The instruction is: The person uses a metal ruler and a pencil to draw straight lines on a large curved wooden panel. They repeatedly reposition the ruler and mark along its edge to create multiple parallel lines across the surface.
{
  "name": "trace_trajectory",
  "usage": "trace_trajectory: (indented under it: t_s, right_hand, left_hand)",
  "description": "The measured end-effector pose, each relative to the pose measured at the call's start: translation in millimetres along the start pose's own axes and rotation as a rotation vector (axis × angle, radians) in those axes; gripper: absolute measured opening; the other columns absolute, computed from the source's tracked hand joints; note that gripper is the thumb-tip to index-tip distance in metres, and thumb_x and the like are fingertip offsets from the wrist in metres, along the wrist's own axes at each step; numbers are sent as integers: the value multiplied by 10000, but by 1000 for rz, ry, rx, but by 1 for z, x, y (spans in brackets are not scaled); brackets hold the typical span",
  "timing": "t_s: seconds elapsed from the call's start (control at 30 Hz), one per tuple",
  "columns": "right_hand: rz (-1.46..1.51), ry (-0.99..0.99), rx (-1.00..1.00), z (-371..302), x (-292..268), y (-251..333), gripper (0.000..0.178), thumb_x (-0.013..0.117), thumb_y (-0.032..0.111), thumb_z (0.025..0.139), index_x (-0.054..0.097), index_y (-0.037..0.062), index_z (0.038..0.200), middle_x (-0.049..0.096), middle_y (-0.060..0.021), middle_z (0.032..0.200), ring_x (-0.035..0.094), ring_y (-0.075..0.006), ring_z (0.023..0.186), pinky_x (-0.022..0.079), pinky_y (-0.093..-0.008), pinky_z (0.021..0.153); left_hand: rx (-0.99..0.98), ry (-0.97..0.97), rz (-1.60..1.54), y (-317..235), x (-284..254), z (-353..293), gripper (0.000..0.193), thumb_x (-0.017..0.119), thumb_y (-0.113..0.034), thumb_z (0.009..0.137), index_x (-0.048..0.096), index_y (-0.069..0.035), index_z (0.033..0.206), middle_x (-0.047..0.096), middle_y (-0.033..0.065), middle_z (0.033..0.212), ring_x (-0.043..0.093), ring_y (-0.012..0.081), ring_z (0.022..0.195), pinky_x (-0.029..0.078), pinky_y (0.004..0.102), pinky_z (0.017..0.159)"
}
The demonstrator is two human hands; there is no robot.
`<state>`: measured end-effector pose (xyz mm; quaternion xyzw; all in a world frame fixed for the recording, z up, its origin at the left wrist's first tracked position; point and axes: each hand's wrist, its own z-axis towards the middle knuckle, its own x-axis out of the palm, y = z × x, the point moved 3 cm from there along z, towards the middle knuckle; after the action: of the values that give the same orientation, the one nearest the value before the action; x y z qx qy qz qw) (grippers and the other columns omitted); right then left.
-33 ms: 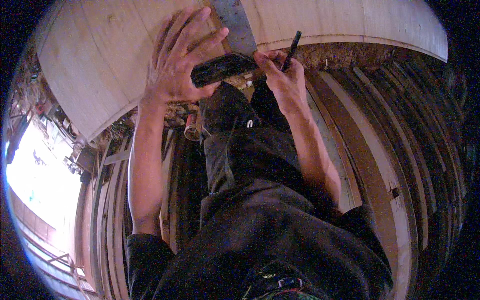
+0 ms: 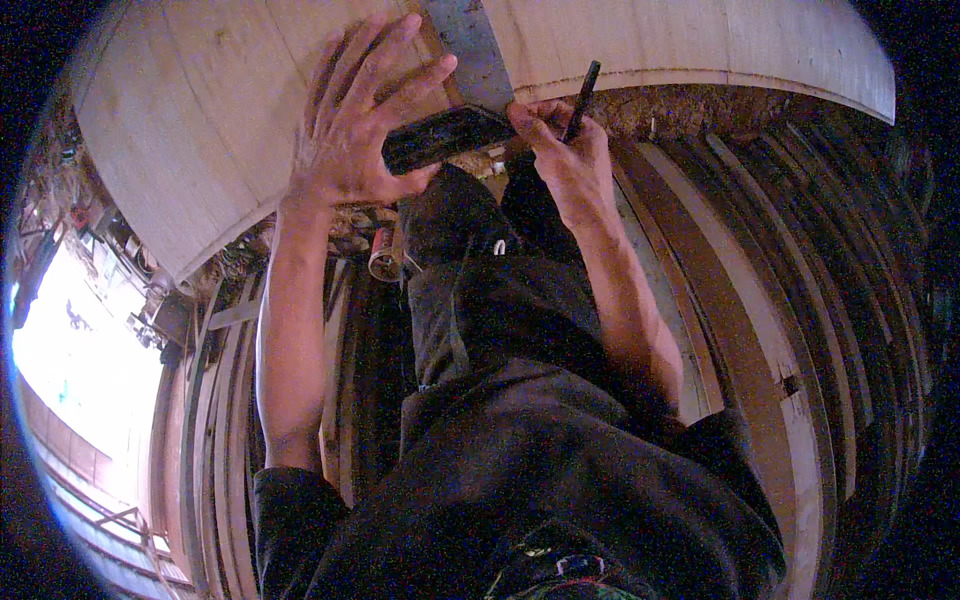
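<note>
Wooden board (image 2: 220, 120) and metal blade (image 2: 470, 50): upper parts cut off by top edge. Pen (image 2: 584, 98): lower end hidden in right hand (image 2: 575, 160). Clutter (image 2: 125, 248), left: too blurred to identify.

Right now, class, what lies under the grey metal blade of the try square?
The pale wooden board shows on both sides of the metal blade, so it likely continues underneath. The part directly beneath is covered; any marking there cannot be seen.
</note>
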<state>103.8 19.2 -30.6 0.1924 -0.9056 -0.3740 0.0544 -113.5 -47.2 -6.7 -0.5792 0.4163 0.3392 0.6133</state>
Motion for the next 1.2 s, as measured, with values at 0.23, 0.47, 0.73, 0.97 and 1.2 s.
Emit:
trace_trajectory:
  t_s: [0.23,0.47,0.73,0.97,1.2]
  right_hand:
    - [1,-234,-233,0,-35,14,461,507,395,1044,697,32,832,634,-34,695,534,-94,667,395,-261,581]
    - [-209,-196,-570,7,-21,44,257,645,247,992,727,27,886,730,-97,816,662,-177,632,526,-298,587]
    - [-465,-237,-885,17,-4,53,173,746,205,909,740,46,976,760,-114,893,744,-228,753,573,-333,673]
    - [-707,-180,-969,11,-11,63,125,724,176,907,717,59,950,737,-117,865,716,-287,740,559,-371,673]
    - [-622,-175,-1038,23,0,73,129,723,176,902,711,54,944,729,-121,855,713,-295,738,560,-380,682]
  left_hand:
    - [30,-103,-39,-5,0,4,963,848,-464,567,533,-303,1463,347,100,1616,339,385,1464,256,547,1212]
    - [39,-141,-39,-5,-2,10,946,879,-386,553,555,-297,1437,391,108,1587,373,387,1444,283,540,1203]
    - [43,-168,20,-1,3,8,894,875,-362,576,573,-291,1414,399,111,1584,387,389,1434,300,534,1197]
    - [62,-172,13,-1,1,10,837,844,-365,637,565,-261,1420,423,118,1567,402,394,1422,306,539,1193]
    - [71,-152,7,-3,-3,13,833,837,-407,672,546,-261,1439,412,124,1572,383,392,1436,288,537,1204]
